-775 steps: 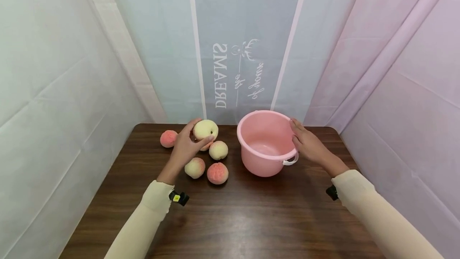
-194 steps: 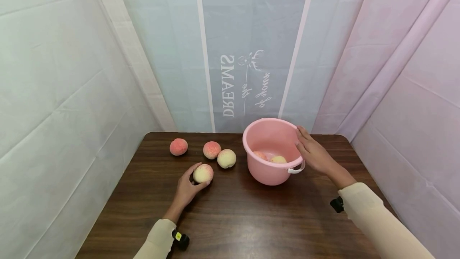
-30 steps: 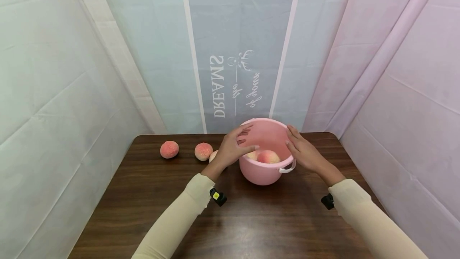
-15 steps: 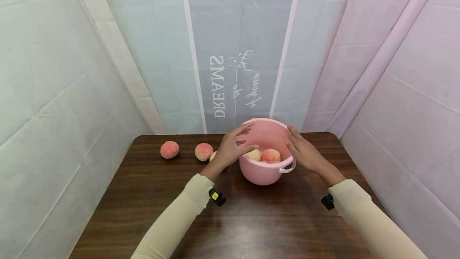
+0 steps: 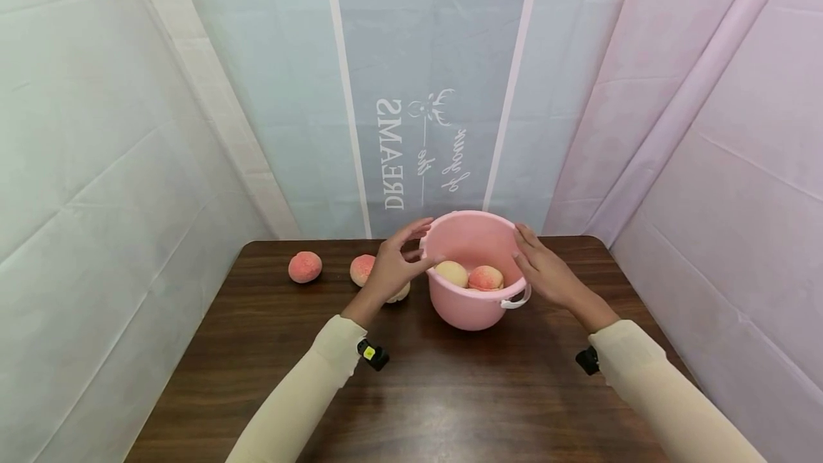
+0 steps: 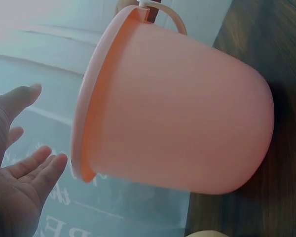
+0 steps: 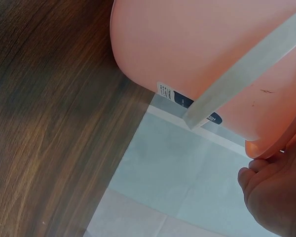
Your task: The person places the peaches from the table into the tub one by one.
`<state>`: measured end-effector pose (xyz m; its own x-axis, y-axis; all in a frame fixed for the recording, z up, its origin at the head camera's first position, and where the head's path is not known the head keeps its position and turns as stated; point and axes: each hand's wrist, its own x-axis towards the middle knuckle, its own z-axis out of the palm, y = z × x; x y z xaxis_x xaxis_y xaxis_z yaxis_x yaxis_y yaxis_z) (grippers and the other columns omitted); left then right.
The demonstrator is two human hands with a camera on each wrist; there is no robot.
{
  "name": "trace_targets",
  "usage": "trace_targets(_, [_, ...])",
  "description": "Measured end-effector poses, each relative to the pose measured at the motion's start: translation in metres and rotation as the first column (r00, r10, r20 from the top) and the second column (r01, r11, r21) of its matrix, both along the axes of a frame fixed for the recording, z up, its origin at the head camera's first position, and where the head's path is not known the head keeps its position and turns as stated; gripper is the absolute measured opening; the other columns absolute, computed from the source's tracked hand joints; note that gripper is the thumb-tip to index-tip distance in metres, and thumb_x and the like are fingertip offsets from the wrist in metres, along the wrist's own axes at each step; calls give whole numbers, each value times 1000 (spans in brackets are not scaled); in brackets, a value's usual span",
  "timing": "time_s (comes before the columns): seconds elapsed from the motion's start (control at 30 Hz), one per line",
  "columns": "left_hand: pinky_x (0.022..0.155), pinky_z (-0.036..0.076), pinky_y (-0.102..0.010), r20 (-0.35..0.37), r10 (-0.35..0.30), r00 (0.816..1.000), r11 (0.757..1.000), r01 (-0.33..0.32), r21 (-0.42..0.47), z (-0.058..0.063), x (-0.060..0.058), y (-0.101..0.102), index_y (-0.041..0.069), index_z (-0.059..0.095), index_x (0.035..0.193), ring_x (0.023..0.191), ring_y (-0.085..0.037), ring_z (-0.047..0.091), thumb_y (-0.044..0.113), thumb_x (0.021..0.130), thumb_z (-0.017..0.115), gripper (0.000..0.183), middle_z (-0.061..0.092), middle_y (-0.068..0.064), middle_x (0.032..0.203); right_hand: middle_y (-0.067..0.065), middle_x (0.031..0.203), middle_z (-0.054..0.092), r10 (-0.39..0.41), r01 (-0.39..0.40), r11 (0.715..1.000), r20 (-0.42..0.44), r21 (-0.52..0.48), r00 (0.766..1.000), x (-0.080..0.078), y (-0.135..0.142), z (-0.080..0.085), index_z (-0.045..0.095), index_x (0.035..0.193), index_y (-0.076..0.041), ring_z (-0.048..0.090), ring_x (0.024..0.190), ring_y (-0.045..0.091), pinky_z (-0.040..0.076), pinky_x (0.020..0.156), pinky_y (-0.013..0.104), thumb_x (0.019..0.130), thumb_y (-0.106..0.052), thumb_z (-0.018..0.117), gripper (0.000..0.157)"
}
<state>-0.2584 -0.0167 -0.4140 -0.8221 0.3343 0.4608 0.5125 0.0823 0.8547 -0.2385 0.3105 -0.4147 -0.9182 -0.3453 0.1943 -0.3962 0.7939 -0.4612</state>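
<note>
Here's the pink bucket (image 5: 464, 311), upright, right of centre in the frame on the brown desk (image 5: 489, 391), mouth up so fruit can sit inside. The right hand (image 5: 546, 266) grips its right rim, apparently bracing it against a nudge. And the left hand (image 5: 389, 266), near centre, has fingers and thumb wide, holding nothing, just beside the left rim! Inside, a pale peach (image 5: 452, 274) and a redder peach (image 5: 485, 278) lie side by side, the round wall penning them in; whether more lie beneath, I can't tell. Left of centre, a red peach (image 5: 305, 266) sits alone, while a two-toned peach (image 5: 361, 269) and a cream peach (image 5: 400, 295) hide partly behind the left hand, probably placed for easy reach. The white handle (image 5: 516, 301) hangs down, clear of the mouth.
</note>
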Motion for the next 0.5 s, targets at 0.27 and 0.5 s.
trace_targets(0.27, [100, 52, -44, 30, 52, 998, 998, -53, 21, -2, 1, -13, 18, 55, 147, 134, -30, 52, 13, 89, 80, 63, 58, -10, 143, 21, 168, 8, 0, 0, 1000, 3, -2, 1000, 0, 0, 0, 18, 157, 8, 12, 153, 42, 22, 117, 62, 112, -38, 32, 66])
trace_targets(0.5, [105, 45, -56, 59, 87, 994, 996, -88, 10, -9, 2, -22, 12, 49, 150, 137, -36, 47, 8, 93, 75, 63, 52, -15, 148, 19, 168, 7, -2, 2, 1000, 13, 10, 1000, 0, 0, 0, 18, 158, 7, 11, 153, 41, 21, 118, 61, 112, -39, 31, 66])
